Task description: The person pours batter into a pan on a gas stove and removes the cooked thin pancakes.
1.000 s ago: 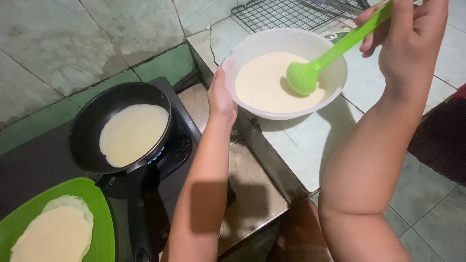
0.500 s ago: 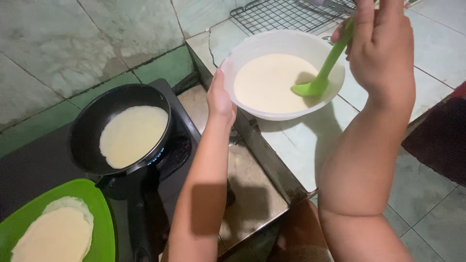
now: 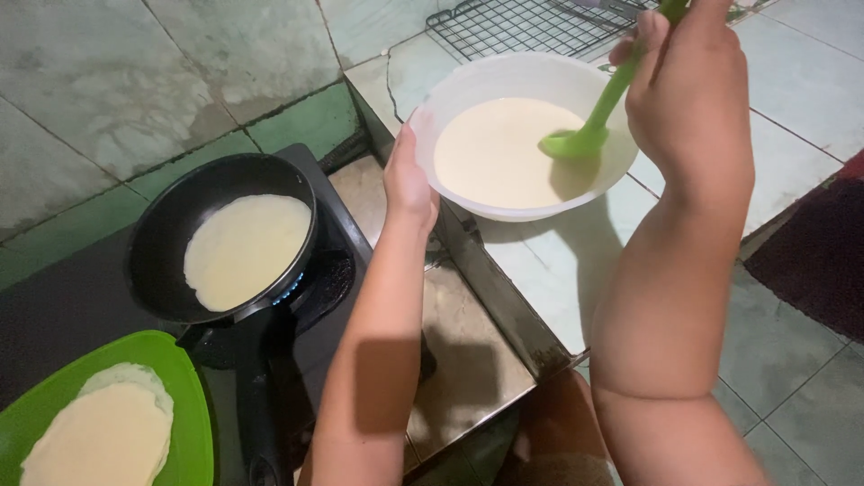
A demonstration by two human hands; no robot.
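Hands at white bowl of batter; green ladle dipped in.

White bowl (image 3: 531, 72) sits at 1 o'clock of the view, on pale tile; it holds thin cream batter (image 3: 495, 153); left hand (image 3: 408, 175) lies flat against the bowl's rim at its 9 o'clock, fingers straight and together, steadying rather than gripping; right hand (image 3: 693, 99) is at the bowl's 3 o'clock, fingers closed round the handle of the green ladle (image 3: 589, 121), whose cup rests in the batter near the right wall; black pan (image 3: 153, 243) stands at 9 o'clock of the left hand on a lit burner, 1 pale crepe (image 3: 245, 250) inside; green plate (image 3: 180, 387) at 7 o'clock carries stacked crepes (image 3: 103, 432); wire rack (image 3: 531, 22) at 12 o'clock behind the bowl.
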